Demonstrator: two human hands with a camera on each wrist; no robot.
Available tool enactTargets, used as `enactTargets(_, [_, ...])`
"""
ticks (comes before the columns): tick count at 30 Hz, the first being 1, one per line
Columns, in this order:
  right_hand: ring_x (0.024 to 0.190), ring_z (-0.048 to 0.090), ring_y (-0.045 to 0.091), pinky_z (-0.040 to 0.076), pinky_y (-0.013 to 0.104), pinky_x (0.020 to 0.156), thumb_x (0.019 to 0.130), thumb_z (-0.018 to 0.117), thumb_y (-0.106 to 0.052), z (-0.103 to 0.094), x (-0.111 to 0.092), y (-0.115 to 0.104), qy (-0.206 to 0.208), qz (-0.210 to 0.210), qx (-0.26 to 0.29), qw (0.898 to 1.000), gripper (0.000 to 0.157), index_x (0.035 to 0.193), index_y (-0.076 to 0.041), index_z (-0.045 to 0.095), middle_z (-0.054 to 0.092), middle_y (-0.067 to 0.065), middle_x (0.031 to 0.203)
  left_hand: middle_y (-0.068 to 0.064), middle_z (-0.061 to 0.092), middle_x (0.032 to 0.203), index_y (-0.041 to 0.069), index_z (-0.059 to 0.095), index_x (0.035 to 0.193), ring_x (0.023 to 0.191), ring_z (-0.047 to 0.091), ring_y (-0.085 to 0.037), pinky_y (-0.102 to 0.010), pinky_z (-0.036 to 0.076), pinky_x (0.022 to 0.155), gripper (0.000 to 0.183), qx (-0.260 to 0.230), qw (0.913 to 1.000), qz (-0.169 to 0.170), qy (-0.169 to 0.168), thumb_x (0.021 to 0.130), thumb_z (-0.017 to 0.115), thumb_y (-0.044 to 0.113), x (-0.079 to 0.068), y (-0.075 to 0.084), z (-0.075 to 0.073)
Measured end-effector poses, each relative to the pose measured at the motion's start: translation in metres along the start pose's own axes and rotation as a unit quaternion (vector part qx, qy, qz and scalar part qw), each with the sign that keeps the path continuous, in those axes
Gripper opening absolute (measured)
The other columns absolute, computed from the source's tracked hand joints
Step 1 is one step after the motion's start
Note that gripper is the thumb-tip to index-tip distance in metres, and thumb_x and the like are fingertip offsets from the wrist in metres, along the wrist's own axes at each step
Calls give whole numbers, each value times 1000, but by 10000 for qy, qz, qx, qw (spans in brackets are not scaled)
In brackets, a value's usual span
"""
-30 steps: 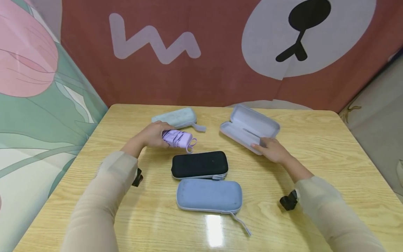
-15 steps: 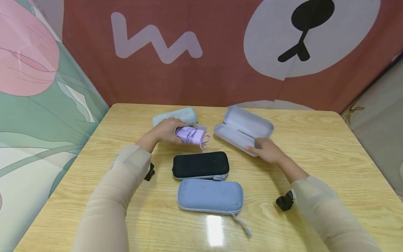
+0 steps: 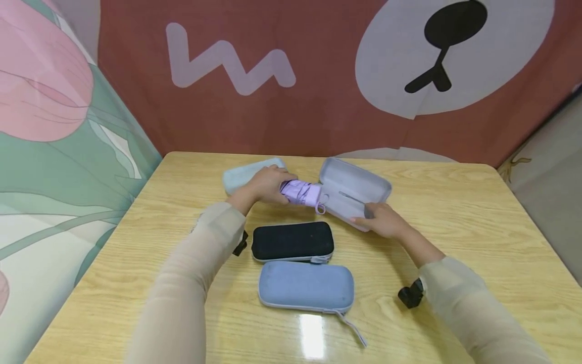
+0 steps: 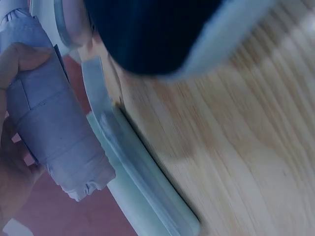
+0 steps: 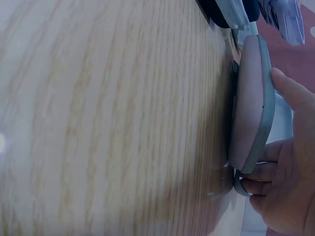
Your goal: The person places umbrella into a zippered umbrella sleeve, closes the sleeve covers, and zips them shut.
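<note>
In the head view my left hand (image 3: 269, 185) grips a lilac folded umbrella (image 3: 301, 192) by one end. The umbrella's strap end reaches over the left edge of an open greyish-lilac hard case (image 3: 356, 176). The left wrist view shows my thumb across the umbrella's wrapped cloth (image 4: 54, 115). With fingers and thumb at its near right end, my right hand (image 3: 386, 220) holds the open case. The pinkish outer shell (image 5: 247, 108) of its base shows in the right wrist view. A slit or pocket line runs inside the case.
A pale mint case (image 3: 241, 176) lies behind my left hand. Nearer to me, a black zip case (image 3: 292, 240) lies just behind a blue zip case (image 3: 305, 286) with a loose pull strap. Red patterned cloth (image 3: 236, 126) hangs behind the wooden table (image 3: 436, 202).
My left hand has carried the umbrella to the right, up to the open case. My right hand has shifted the case slightly left.
</note>
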State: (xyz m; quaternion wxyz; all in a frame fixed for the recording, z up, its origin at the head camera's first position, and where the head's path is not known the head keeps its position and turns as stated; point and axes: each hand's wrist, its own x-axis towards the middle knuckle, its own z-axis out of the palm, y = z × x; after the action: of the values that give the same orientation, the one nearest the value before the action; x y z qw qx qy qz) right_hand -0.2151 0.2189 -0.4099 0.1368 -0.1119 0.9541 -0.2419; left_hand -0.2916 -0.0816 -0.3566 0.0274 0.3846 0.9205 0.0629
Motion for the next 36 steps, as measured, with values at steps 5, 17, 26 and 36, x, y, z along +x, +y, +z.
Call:
enactTargets(5, [117,22,46,19,52,95,80,44,-56,0,-2,-4,39,-61,-33,10000,88,125,18,27,28,35,127,-1,53,112,19,54,118,98,44,-21,-38,36,80,57,193,9998,-12,-95,64,68,34,12,12,1])
enactTargets(17, [117,23,46,20,51,95,79,45,-58,5,-2,-5,49,-65,-15,10000,91,126,17,27,29,35,126,0,50,115,23,50,122,102,40,-21,-38,31,87,58,372,9977,-208,-528,68,67,36,31,26,4])
enactTargets(26, [117,25,45,20,50,95,78,47,-58,5,0,-4,95,-131,-28,9999,91,126,17,27,30,34,126,-1,48,119,24,45,126,105,40,-22,-39,32,87,61,669,9946,-245,-748,69,62,40,44,35,7])
enactTargets(36, [118,24,44,22,51,94,73,56,-55,1,-8,1,-117,-414,9,9991,94,129,13,24,28,31,129,2,45,124,28,45,126,107,39,-20,-39,31,88,59,999,9891,-219,-1059,70,61,38,53,45,11])
